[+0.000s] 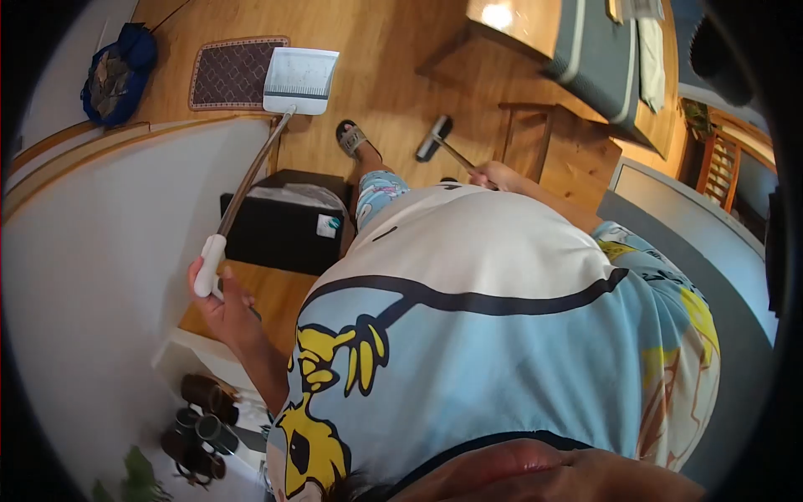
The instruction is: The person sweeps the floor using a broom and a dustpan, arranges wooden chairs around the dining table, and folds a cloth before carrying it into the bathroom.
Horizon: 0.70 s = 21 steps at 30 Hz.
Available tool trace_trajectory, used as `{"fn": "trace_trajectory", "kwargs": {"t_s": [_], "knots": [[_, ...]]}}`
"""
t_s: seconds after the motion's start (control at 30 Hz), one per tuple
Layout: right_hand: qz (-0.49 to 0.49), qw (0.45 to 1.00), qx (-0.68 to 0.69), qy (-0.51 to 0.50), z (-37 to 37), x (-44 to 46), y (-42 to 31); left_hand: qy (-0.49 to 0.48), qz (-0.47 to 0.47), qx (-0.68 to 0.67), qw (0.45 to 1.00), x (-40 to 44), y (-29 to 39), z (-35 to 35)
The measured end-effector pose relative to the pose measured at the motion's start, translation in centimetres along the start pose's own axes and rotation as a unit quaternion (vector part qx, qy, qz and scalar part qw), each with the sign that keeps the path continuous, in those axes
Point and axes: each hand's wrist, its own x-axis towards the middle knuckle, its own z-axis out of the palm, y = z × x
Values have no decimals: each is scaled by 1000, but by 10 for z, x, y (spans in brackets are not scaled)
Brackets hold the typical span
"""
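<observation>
My left hand [224, 303] is wrapped round the white grip of a long-handled dustpan [301, 74]. Its metal stick slopes up to the white pan, which overlaps the right end of a brown patterned mat [238, 75]. Out in front of my body, my right hand [496, 176] grips the stick of a broom [435, 139]. The dark-and-grey broom head is at the floor, right of my sandalled foot [358, 140] and apart from the pan. My shirt hides part of the broom stick.
A black bin [280, 230] with a bag liner stands by the white wall. On the right are a wooden table [502, 18] with a grey runner and a wooden bench [577, 159]. A blue bag [125, 71] lies far left. Several dark objects [201, 435] sit lower left.
</observation>
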Motion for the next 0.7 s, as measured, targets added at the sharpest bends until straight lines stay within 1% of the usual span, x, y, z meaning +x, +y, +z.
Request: {"fn": "trace_trajectory", "kwargs": {"t_s": [0.03, 0.07, 0.13, 0.2, 0.27, 0.33, 0.4, 0.43, 0.47, 0.53, 0.6, 0.67, 0.7], "knots": [[21, 994, 91, 55, 53, -9, -37, 1, -22, 30, 999, 20, 23, 14], [25, 994, 85, 59, 71, 11, -60, 6, -28, 28, 999, 43, 27, 15], [97, 958, 269, 33, 101, 58, -115, -34, -7, 38, 999, 90, 34, 11], [81, 959, 268, 39, 130, 77, -155, -39, -8, 41, 998, 123, 45, 10], [77, 958, 271, 47, 146, 87, -187, -39, -41, 34, 998, 143, 54, 12], [94, 956, 277, -27, 165, 91, -223, -34, -48, 23, 998, 161, 60, 11], [80, 961, 263, -17, 185, 94, -262, -38, -95, -4, 995, 175, 65, 10], [72, 968, 237, -41, 195, 97, -283, -39, -24, 15, 999, 183, 60, 10], [66, 973, 212, -66, 204, 102, -305, -30, -23, 13, 999, 189, 66, 12], [76, 971, 212, -79, 226, 115, -351, -30, -49, -10, 998, 199, 80, 19], [38, 977, 176, -119, 251, 130, -395, -23, -36, -7, 999, 215, 99, 23], [41, 980, 147, -128, 276, 144, -442, 5, -84, 10, 996, 231, 117, 26], [43, 981, 133, -135, 286, 155, -465, 20, -81, 9, 996, 238, 119, 29]]}}
